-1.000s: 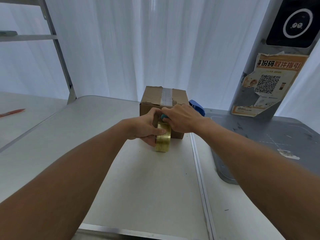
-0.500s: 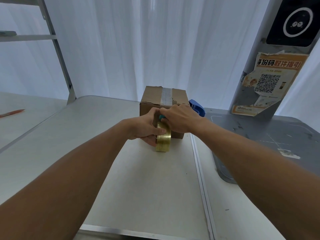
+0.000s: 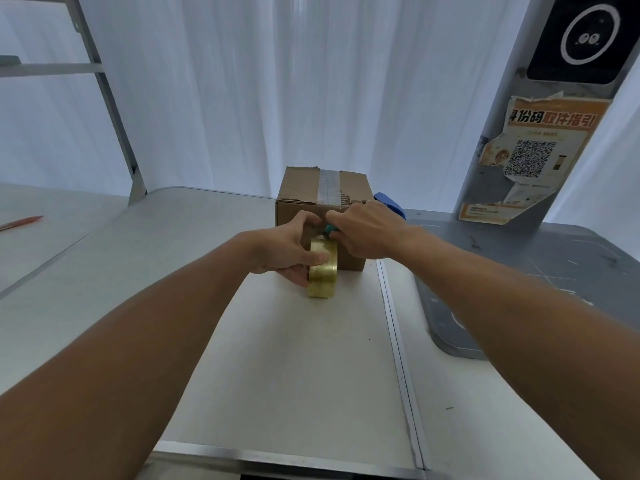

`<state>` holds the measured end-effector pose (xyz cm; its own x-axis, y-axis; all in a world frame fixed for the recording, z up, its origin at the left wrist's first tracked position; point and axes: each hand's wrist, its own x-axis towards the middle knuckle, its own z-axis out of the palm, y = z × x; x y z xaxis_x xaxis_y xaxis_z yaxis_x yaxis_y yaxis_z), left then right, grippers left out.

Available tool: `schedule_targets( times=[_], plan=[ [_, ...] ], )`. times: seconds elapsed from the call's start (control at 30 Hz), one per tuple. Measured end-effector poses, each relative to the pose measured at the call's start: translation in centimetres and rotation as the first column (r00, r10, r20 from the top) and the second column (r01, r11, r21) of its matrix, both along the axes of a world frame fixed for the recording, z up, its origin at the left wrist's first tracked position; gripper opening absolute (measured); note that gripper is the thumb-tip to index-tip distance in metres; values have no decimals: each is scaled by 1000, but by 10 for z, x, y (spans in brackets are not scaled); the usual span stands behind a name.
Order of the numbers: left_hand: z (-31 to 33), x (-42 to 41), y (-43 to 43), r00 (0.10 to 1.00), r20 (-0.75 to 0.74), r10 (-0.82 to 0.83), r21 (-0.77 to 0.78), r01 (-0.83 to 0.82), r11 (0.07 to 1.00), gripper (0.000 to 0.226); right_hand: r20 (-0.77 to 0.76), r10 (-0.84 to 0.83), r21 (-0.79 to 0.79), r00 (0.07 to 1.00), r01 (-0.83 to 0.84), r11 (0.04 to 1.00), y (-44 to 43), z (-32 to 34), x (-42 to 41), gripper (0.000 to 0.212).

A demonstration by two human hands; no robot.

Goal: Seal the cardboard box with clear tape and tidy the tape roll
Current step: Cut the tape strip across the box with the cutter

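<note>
Your left hand [image 3: 284, 249] gripped the roll [image 3: 323, 275] before the box [image 3: 301, 188]; your right hand [image 3: 367, 232] clutched a teal tool [image 3: 330, 230].

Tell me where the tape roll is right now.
Head view, centre: the tape roll stands on edge before the near face of the cardboard box, gripped by the left hand, with the right hand holding a small teal object just above it.
</note>
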<state>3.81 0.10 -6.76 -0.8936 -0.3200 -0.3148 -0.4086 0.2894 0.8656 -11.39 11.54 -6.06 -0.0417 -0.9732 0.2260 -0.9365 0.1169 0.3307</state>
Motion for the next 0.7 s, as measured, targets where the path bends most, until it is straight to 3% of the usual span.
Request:
schedule_targets(
  times=[0.37,0.5,0.57,0.7],
  plan=[
    [1,-1,0,1000,21,-10,-33,11,999,70,-114,-142,81,983,152,985,43,-11,-33,22],
    [1,-1,0,999,33,-9,-45,10,999,67,-115,-126,67,985,134,989,42,-10,-31,21],
    [1,0,1,999,37,-5,-60,7,998,67,-76,-117,33,990,120,992,40,-8,-28,23],
    [3,2,2,998,54,-16,-97,21,995,66,170,-157,21,973,156,988,38,-10,-23,22]
  ],
)
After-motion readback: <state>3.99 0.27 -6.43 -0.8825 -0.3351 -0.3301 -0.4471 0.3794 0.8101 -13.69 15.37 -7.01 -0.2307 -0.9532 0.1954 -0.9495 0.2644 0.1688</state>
